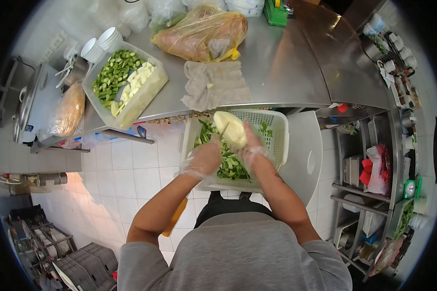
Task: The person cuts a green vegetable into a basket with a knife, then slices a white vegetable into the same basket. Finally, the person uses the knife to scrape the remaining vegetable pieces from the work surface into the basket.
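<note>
A peeled, pale yellow vegetable, perhaps a gourd [231, 130], is tilted above a white perforated basket [280, 133]. My right hand [253, 145] wraps around its right side, in a clear plastic glove. My left hand [206, 157], also gloved, is closed near its lower left side. A thin dark line like a narrow blade [225, 127] rises from the left fingers against the pale flesh; the rest of this tool is hidden. Green peelings [232, 168] lie in the basket below both hands.
The steel counter [286, 72] holds a tub [143, 104] of cut green and pale vegetables, a folded cloth [213, 85] and a yellow bag [204, 34]. A grey round-edged surface [308, 155] is right of the basket. Steel shelves [361, 191] stand at right.
</note>
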`<state>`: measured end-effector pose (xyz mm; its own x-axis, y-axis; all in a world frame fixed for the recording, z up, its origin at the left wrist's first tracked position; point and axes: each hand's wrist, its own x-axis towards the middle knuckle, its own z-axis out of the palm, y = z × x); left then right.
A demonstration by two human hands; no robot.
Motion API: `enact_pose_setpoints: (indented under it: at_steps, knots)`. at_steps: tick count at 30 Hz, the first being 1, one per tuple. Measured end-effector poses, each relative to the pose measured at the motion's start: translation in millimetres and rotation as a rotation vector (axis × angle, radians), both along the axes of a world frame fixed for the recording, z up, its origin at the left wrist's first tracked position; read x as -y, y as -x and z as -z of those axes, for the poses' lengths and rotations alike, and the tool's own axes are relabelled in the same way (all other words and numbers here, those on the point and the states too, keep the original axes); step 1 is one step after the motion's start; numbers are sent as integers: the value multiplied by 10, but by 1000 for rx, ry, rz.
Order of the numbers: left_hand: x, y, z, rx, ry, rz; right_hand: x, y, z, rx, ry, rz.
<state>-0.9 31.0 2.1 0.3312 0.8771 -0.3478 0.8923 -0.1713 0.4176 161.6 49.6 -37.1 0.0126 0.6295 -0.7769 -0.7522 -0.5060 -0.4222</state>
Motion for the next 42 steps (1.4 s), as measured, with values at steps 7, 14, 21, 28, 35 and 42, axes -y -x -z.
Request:
enact_pose_setpoints:
  at_steps: [7,14,21,28,35,42]
  knots:
    - [177,-196,-61,-12,150,123,-26,18,448,152,-357,108]
    - [45,-128,-245,-32,115,89,69,-52,180,151,-468,50]
    - [69,-135,-387,10,123,71,4,-136,246,301,-569,-50]
    - [130,-88,-236,24,-19,197,-6,-184,128,105,-510,-102]
    - [51,5,-334,72,-2,339,59,-198,-154,4,-457,-150]
    - [116,-45,-179,190,-48,227,67,-107,-220,286,-660,-136]
